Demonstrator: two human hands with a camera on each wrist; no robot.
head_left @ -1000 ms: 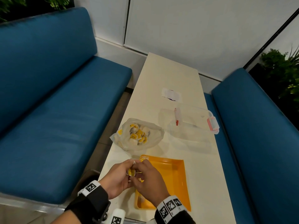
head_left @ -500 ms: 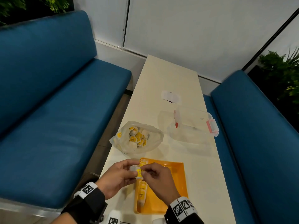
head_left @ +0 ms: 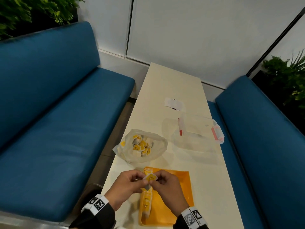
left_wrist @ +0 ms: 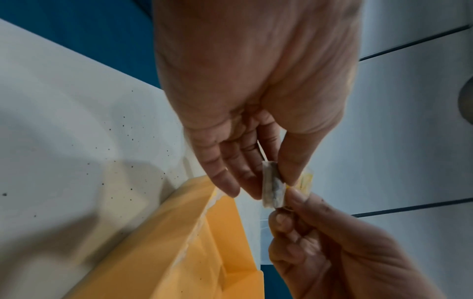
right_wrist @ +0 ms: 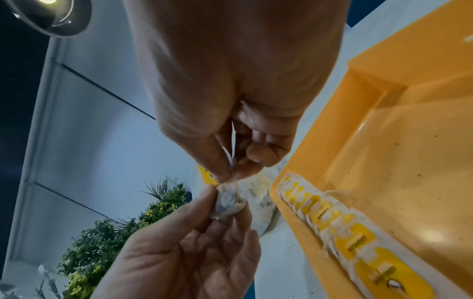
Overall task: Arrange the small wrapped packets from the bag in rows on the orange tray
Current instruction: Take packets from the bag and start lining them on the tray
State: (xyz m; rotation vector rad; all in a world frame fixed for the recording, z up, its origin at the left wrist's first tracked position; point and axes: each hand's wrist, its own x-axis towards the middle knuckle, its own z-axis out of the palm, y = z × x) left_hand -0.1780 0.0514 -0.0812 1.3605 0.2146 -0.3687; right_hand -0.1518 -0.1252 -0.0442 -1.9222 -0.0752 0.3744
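Both hands hold one small white-and-yellow wrapped packet [head_left: 150, 177] just above the orange tray's [head_left: 178, 192] far left corner. My left hand [head_left: 130, 184] pinches its left side between thumb and fingers, seen close in the left wrist view on the packet [left_wrist: 274, 188]. My right hand [head_left: 165, 185] pinches the other side; the right wrist view shows the packet [right_wrist: 227, 202] between both hands. A row of several packets [right_wrist: 340, 228] lies along the tray's left wall [head_left: 146, 200]. The clear plastic bag [head_left: 140, 146] with several more packets sits beyond the tray.
A clear lidded container [head_left: 199, 131] with pink clips stands to the right of the bag. A white paper slip [head_left: 174, 104] lies farther back on the narrow cream table [head_left: 211, 179]. Blue sofas [head_left: 57, 129] flank both long sides.
Both hands have lifted slightly off the tray's left edge and now hold a packet up between them, its yellow face up; the row of packets beneath them has come into view.
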